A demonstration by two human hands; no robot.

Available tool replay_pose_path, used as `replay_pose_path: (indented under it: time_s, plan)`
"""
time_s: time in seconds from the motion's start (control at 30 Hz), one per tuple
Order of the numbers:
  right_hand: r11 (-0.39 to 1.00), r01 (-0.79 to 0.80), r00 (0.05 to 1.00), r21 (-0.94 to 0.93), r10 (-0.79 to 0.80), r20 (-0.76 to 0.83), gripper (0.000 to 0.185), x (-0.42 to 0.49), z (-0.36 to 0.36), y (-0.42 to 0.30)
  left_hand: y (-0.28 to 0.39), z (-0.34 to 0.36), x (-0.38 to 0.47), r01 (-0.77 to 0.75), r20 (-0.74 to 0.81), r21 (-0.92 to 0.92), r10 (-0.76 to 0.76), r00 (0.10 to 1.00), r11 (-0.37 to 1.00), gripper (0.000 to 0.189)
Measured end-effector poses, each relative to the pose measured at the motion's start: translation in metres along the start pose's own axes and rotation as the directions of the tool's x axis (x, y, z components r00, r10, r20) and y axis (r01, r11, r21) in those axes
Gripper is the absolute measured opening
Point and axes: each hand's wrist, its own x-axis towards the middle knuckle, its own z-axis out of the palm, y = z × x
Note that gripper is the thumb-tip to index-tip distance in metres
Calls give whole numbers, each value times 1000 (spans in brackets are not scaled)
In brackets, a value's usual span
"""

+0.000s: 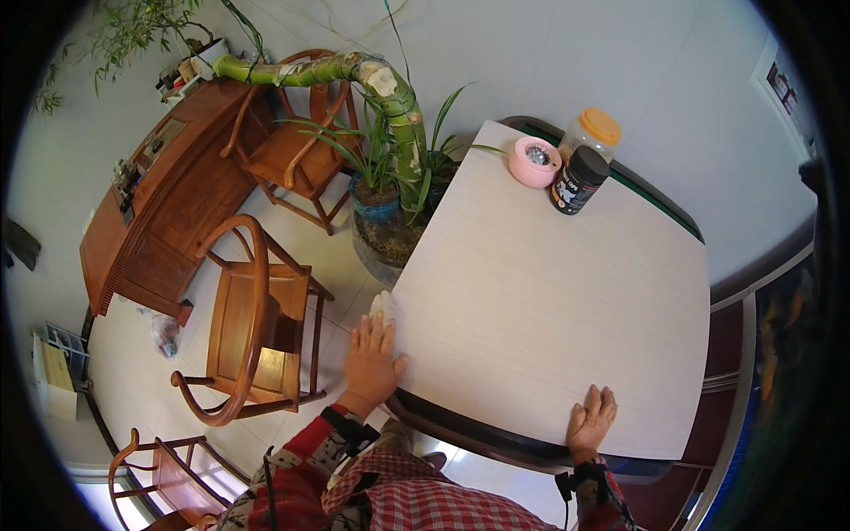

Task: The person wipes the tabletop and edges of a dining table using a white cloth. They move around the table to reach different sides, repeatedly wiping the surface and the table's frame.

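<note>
Before me is a pale board table top (551, 285). At its left edge lies my left hand (373, 362), palm down and thumb out to the side. A small whitish thing, perhaps a cloth (382, 303), shows past its fingertips; whether the hand grips it is hidden. My right hand (591, 423) rests on the near right part of the board, fingers slightly bent, with nothing seen in it. Together at the far edge stand a pink round container (533, 162) with something shiny inside, a black lidded tub (578, 182) and a clear jar with an orange lid (594, 133).
A dark table rim (465, 428) shows under the board's near edge. Wooden armchairs (249, 325) and a carved wooden desk (179, 179) stand at left. Potted plants (377, 199) and a thick bent green stem (405, 113) are beside the board's far left side. A plastic bag (164, 335) lies on the floor.
</note>
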Motion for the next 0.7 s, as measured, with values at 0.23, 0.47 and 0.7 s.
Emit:
replay_pose_path:
  time_s: [0.23, 0.47, 0.7]
  plan:
    - [1000, 14, 1000, 0, -14, -4, 57, -3, 2, 5, 62, 6, 33, -264, 134, -129, 281, 950, 956, 76]
    - [999, 27, 1000, -23, -27, -4, 59, -3, -3, 3, 87, 24, 120, -477, 171, -196, 509, 844, 857, 75]
    - [997, 80, 996, 10, -79, -42, 55, 3, -11, -6, 77, 46, 250, -333, 157, -116, 348, 924, 936, 76]
